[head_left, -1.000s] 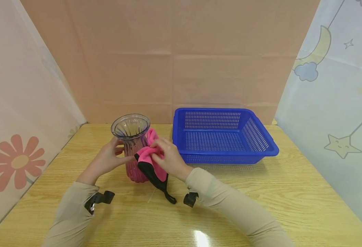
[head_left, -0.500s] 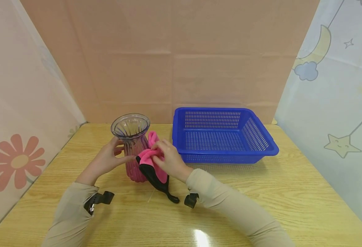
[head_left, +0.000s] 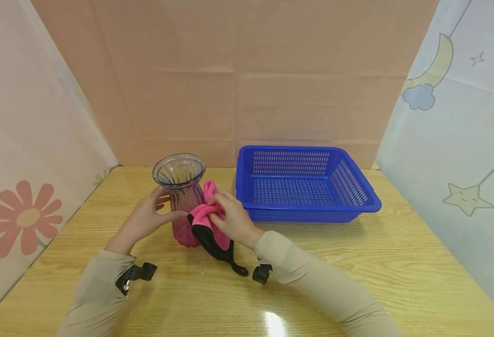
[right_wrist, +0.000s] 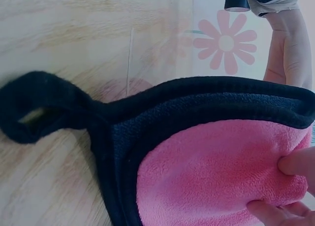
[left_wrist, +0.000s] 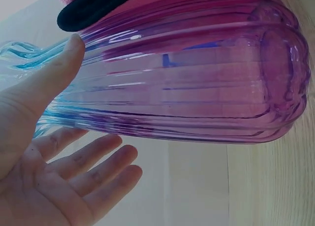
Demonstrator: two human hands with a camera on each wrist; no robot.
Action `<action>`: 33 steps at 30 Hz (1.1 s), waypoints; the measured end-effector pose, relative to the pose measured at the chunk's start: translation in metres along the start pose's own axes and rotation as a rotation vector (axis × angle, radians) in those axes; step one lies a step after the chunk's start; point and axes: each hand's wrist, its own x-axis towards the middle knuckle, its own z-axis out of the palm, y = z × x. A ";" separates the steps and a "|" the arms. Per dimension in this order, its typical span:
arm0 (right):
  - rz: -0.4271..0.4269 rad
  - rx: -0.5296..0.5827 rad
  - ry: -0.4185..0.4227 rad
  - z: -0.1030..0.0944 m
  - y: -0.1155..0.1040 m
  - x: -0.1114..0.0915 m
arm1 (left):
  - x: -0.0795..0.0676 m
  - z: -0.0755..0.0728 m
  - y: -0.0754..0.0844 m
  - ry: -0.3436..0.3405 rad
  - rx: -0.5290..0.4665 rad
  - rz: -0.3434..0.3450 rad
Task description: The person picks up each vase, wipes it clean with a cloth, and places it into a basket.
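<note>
A ribbed glass vase (head_left: 183, 206), clear at its flared rim and pink-purple below, stands upright on the left part of the table. My left hand (head_left: 145, 217) holds it from the left, thumb on the near side and fingers behind; in the left wrist view the thumb (left_wrist: 66, 63) lies along the glass below the neck. A pink plush cloth (head_left: 215, 229) with black edging and a hanging loop (right_wrist: 34, 108) is pinched by my right hand (head_left: 232, 217). The bunched cloth lies against the vase's right side, hiding part of it, its black end hanging toward the table.
A blue perforated plastic basket (head_left: 305, 213) with nothing in it sits to the right, behind my right hand. The wood-grain table (head_left: 213, 309) reaches back to a peach backdrop (head_left: 230, 93). Patterned sheets (head_left: 453, 140) hang on both sides.
The cloth and its loop have shifted slightly to the right along with my right fingers. The vase and the left hand have hardly moved.
</note>
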 end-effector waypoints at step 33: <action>-0.019 0.053 0.021 0.000 -0.001 -0.001 | -0.001 -0.001 0.002 0.004 -0.001 -0.064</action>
